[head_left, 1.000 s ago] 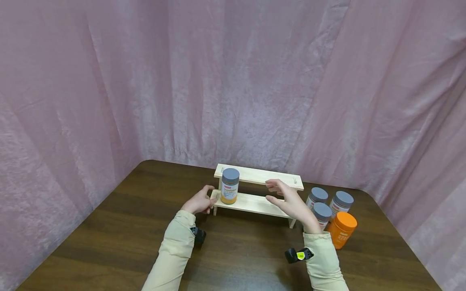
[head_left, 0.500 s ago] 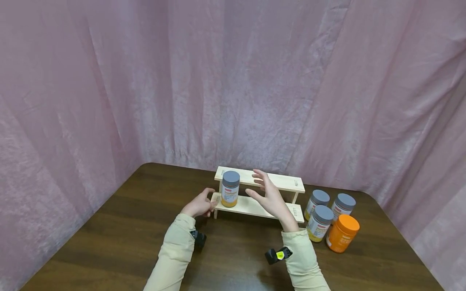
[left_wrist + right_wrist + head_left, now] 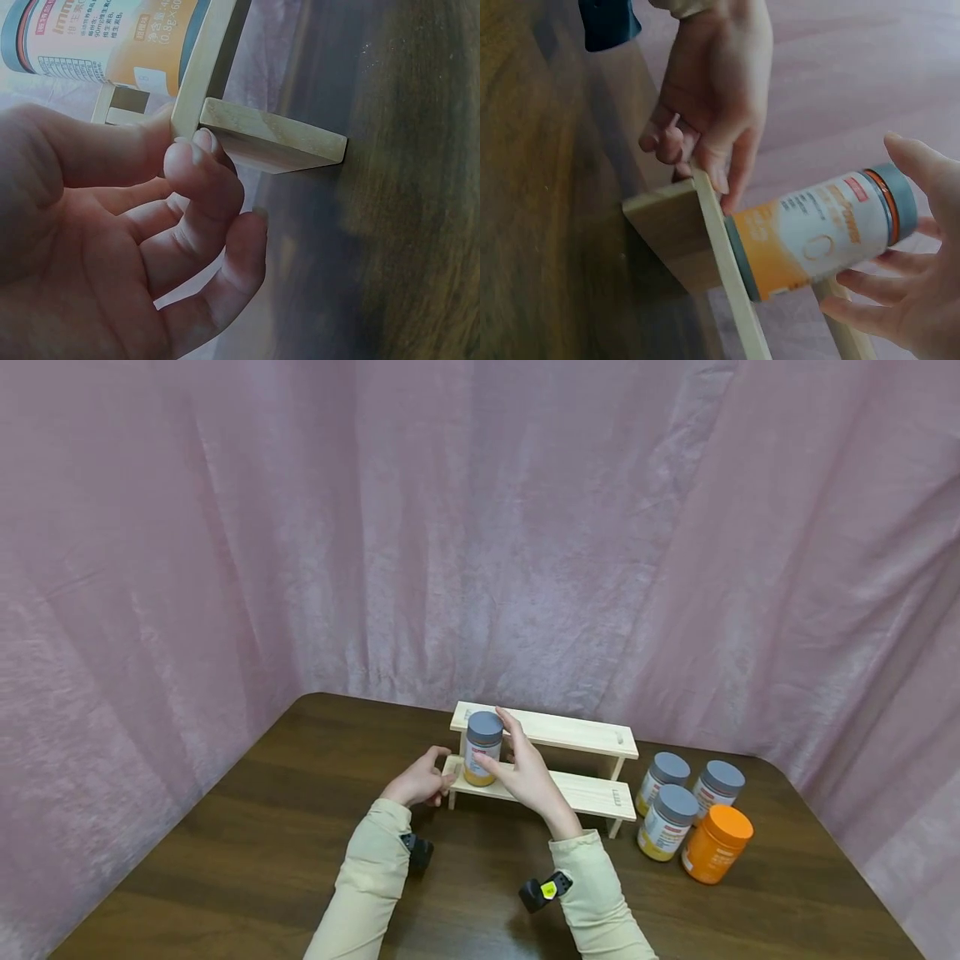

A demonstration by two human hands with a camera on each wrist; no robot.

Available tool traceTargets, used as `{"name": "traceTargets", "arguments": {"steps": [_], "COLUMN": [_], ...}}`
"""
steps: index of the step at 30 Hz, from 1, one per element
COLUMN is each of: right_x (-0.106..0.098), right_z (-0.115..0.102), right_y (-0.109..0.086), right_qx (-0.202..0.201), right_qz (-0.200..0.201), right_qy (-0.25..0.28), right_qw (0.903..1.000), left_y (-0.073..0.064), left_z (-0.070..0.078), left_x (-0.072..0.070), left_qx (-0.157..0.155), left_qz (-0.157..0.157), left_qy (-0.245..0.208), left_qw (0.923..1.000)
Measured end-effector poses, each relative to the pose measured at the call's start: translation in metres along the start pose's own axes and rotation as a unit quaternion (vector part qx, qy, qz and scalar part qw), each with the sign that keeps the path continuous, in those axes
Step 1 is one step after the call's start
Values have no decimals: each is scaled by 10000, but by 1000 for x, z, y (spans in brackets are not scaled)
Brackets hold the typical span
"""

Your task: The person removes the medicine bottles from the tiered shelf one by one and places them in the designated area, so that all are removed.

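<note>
A two-tier wooden shelf [image 3: 573,733] stands on the table. On the left end of its lower board [image 3: 581,788] stands an upright supplement bottle [image 3: 484,727] with a grey lid and a white-and-orange label. My left hand [image 3: 417,782] pinches the left end of that board, thumb on top and index finger curled below, as the left wrist view shows. My right hand [image 3: 528,777] is at the bottle's right side, thumb in front and fingers spread behind. In the right wrist view the bottle [image 3: 817,232] lies between its thumb and fingers, which look loose; firm contact is not visible.
Right of the shelf stand three similar grey-lidded bottles [image 3: 664,823] and an orange bottle [image 3: 717,845], close together. A pink curtain [image 3: 480,527] hangs behind the dark wooden table [image 3: 262,827].
My right hand has moved left, from over the shelf's right part to the bottle on the lower board. The left hand keeps its place at the board's end.
</note>
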State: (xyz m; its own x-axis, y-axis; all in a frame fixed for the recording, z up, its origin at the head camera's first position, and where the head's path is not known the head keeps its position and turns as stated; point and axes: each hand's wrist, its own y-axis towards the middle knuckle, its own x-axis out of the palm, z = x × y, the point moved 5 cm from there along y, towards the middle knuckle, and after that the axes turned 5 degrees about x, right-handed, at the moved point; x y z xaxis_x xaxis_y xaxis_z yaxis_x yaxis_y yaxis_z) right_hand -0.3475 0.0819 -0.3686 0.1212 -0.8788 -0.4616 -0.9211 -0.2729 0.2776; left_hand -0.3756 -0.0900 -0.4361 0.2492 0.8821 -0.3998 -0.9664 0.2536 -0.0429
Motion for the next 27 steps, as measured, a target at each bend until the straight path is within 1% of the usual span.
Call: {"name": "traceTargets", "arguments": {"steps": [2,5,8,14,16,18,21,27], "right_x": [2,3,3,5,7,8,9,5], "right_z": [0,1,3,6,8,10,12,13], "right_y": [0,-1,0,4,5,6,6,4], "right_qx": [-84,-104,-4,210,350,488,568,428], "right_qz": [-33,47,286,852,956,993,994,1100], "right_qy": [61,78,52,-15,0,60,137,73], "right_qw": [9999,9999,9996,9961,9948,9938,9933,9930], "left_y": [0,0,0,-1,-1,-1,-1,0], "left_z": [1,2,3,6,7,7,6,5], "left_x": [2,3,4,6,6,6,5,8], "left_qx": [-1,-38,-92,-90,-104,-129,-114,-122], "left_qz": [-6,1,5,-36,-41,-35,-13,-48], "left_qy": [-38,-52,-29,0,17,26,65,35], "left_qw": [10000,10000,10000,10000,9999,9999,9999,9999]}}
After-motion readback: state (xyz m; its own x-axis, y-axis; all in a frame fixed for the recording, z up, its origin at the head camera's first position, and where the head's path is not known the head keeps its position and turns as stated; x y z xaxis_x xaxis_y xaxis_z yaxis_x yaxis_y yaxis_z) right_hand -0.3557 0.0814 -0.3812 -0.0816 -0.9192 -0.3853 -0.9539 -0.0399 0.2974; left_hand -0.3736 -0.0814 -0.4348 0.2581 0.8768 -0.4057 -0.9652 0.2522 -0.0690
